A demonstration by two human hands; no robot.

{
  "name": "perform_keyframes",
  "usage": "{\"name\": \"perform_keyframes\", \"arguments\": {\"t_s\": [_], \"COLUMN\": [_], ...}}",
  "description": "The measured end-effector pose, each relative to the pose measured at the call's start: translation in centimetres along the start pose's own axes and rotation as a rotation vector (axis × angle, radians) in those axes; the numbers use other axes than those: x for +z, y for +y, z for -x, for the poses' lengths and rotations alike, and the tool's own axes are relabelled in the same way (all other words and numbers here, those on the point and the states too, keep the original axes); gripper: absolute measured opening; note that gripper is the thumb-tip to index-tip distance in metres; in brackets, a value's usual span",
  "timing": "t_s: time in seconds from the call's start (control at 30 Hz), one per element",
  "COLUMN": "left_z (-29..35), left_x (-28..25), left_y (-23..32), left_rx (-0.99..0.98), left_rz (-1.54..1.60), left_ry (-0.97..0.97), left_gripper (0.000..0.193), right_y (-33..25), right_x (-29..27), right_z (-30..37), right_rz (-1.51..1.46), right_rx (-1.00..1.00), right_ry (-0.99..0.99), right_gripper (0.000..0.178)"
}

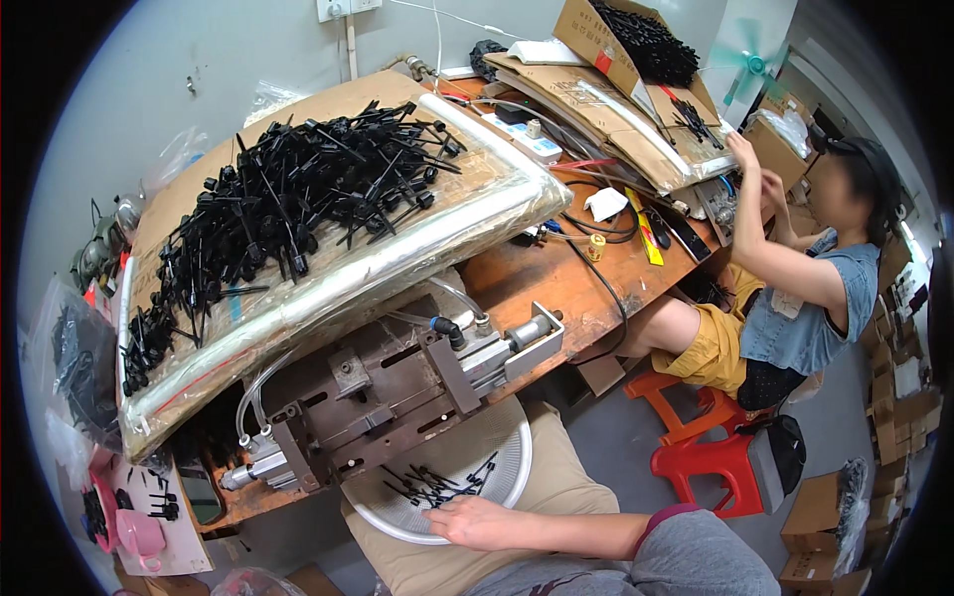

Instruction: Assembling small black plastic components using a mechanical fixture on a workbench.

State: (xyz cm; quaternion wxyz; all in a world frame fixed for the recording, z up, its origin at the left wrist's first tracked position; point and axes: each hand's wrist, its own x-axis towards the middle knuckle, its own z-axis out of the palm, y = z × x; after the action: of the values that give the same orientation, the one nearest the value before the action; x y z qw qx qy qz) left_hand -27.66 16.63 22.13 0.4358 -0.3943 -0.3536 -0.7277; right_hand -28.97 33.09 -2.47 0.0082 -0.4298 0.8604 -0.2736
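My right hand (475, 521) reaches over the near rim of a white mesh basket (524, 467) resting on my lap. Its fingers are curled together beside several thin black plastic pieces (437, 487) lying in the basket; whatever they hold is hidden. My left hand is not in view. Just beyond the basket, a brown metal fixture (383, 382) with pneumatic cylinders and clear hoses sits at the table's edge. Behind it, a tilted cardboard board (437, 99) wrapped in clear film carries a large heap of black stemmed plastic pieces (288, 189).
On the right, a co-worker (805, 288) sits at the same wooden table (537, 283) with raised hands. A red stool (706, 477), cardboard boxes (815, 517) and a small fan (755, 65) stand nearby. A yellow-handled tool (644, 228) and cables lie on the table. A pink cup (139, 533) is at lower left.
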Motion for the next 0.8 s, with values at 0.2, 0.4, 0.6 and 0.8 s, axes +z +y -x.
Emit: {"name": "perform_keyframes", "arguments": {"t_s": [0.2,0.4,0.6,0.8], "left_z": [-0.1,-0.3,-0.4,-0.7], "left_x": [0.1,0.2,1.7,2.5], "left_y": [-0.1,0.4,-0.9,-1.4], "left_rx": [-0.225,-0.446,-0.595,-0.729], "left_rz": [0.053,0.148,0.226,0.276], "left_ry": [-0.043,-0.072,-0.143,-0.194], "left_gripper": [0.018,0.018,0.018,0.017], "right_y": [0.4,0.7,1.7,2.7], "right_x": [0.4,-0.3,0.8,3.4], "right_z": [0.1,-0.3,1.3,2.1], "right_rz": [0.011,0.019,0.009,0.02], "right_rx": [0.023,0.05,0.109,0.103], "right_ry": [-0.062,-0.041,0.006,0.075], "right_gripper": [0.01,0.008,0.009,0.014]}}
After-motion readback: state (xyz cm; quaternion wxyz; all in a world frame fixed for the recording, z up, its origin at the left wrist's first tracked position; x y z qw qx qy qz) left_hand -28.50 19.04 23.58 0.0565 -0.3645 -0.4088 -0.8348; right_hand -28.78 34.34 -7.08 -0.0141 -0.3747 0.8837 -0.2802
